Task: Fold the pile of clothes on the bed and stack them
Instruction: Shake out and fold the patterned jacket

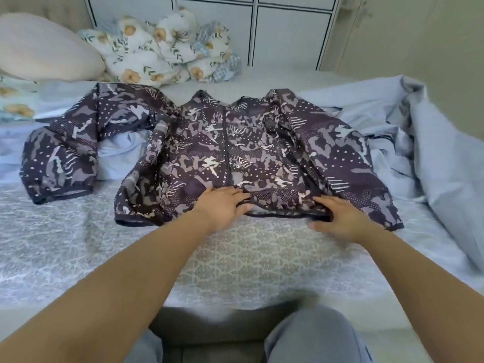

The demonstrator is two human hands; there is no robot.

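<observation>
A dark purple camouflage-print jacket (235, 153) lies spread front-up on the bed, zip closed, its left sleeve stretched out toward the left and its right sleeve folded along the body. My left hand (222, 205) rests flat on the hem near the zip with straight fingers. My right hand (340, 218) sits at the hem's right part, fingers bent onto the fabric edge and thumb pointing left below it.
A patterned bedsheet (262, 258) covers the bed in front of me. A light blue blanket (432, 166) is bunched at the right. A cream pillow (44, 48) and a floral bundle (170, 51) lie at the back left. White cabinets (288, 30) stand behind.
</observation>
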